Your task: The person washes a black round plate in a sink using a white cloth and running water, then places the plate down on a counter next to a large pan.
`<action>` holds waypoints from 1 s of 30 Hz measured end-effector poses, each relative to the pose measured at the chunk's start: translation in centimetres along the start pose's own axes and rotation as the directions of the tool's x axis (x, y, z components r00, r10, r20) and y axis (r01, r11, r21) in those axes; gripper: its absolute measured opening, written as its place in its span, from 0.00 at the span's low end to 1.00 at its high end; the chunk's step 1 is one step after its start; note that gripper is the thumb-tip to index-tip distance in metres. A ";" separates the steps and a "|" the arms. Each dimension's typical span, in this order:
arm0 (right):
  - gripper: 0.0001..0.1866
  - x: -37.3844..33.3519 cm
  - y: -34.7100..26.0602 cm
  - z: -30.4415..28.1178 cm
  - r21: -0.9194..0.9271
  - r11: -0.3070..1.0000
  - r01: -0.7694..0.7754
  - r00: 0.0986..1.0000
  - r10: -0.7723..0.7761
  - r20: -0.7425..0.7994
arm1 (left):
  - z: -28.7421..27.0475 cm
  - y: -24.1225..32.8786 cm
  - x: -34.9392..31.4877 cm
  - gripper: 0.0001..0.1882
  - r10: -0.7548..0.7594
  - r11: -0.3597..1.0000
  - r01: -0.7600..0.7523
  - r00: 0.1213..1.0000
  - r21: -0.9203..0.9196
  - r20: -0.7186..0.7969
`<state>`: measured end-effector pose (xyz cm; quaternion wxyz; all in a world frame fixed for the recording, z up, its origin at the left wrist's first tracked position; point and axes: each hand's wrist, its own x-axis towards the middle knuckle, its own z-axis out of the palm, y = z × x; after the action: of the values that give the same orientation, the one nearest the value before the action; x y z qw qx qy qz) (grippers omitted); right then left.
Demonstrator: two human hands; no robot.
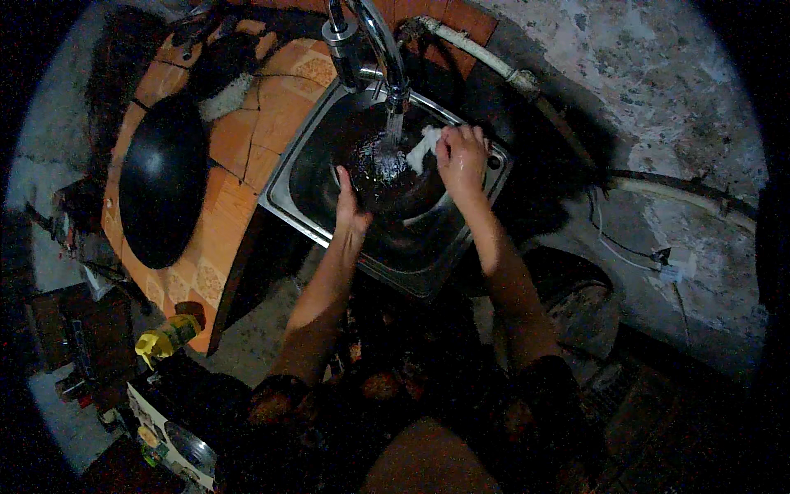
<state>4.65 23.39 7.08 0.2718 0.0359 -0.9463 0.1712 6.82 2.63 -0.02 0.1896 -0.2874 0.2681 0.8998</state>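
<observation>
A steel sink (290, 216) lies in front of me, and water runs into it from a curved chrome faucet (393, 58). Under the stream is a dark, rounded pan-like vessel (387, 198) with glinting water in it; its outline is hard to make out in the dimness. My left hand (352, 212) grips its near left side, thumb up along the rim and the other fingers hidden. At the far right side, my right hand (463, 160) has its fingers bent around a crumpled white cloth (424, 150), which sticks out to the left, beside the falling water.
A large black wok (164, 181) rests on the orange tiled counter (247, 156) at left. A yellow container (169, 337) stands near the counter's front corner. A pale pipe (527, 81) runs along the rough wall at right, above a white plug and cable (671, 267).
</observation>
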 end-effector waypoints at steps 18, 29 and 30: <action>0.12 -5.6 -6.5 1.9 0.417 0.907 -0.052 0.992 0.001 0.123 | 1.1 1.4 -1.9 0.34 0.201 0.980 -0.200 0.975 0.023 -0.091; 0.08 -1.0 1.7 4.6 0.536 0.832 -0.142 0.989 0.147 0.035 | 2.7 4.4 -7.0 0.32 0.287 0.923 -0.230 0.945 0.309 -0.155; 0.08 0.3 1.0 4.4 0.534 0.832 -0.148 0.988 0.145 0.047 | 3.5 4.5 -7.8 0.29 0.307 0.902 -0.242 0.942 0.357 -0.139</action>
<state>2.07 22.86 3.42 0.2350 0.0382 -0.8613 0.4488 9.12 -0.26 8.89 0.0799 -0.2955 0.4719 0.8268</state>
